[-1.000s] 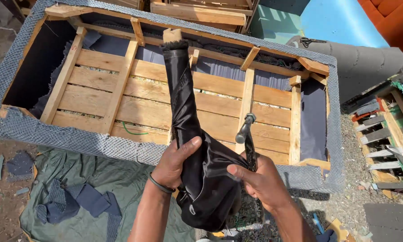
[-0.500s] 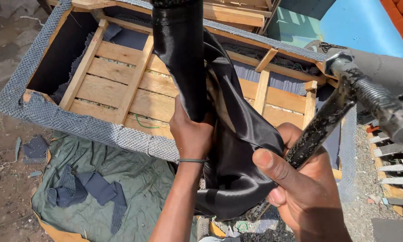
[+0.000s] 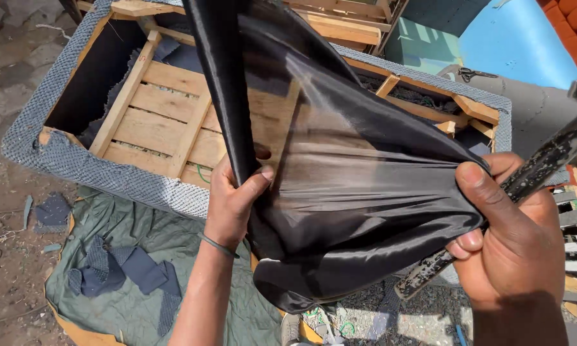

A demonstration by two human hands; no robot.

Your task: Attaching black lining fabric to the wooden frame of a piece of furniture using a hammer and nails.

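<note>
black cloth [image 3: 365,192] blocks centre, open sofa frame [image 3: 167,122] left

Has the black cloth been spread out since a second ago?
Yes. The black cloth was a narrow bundle over the wooden frame; now the left hand and right hand stretch it wide across it.

1 head view, steeply downward, close over hands, wooden frame [image 3: 173,122] beyond
</note>
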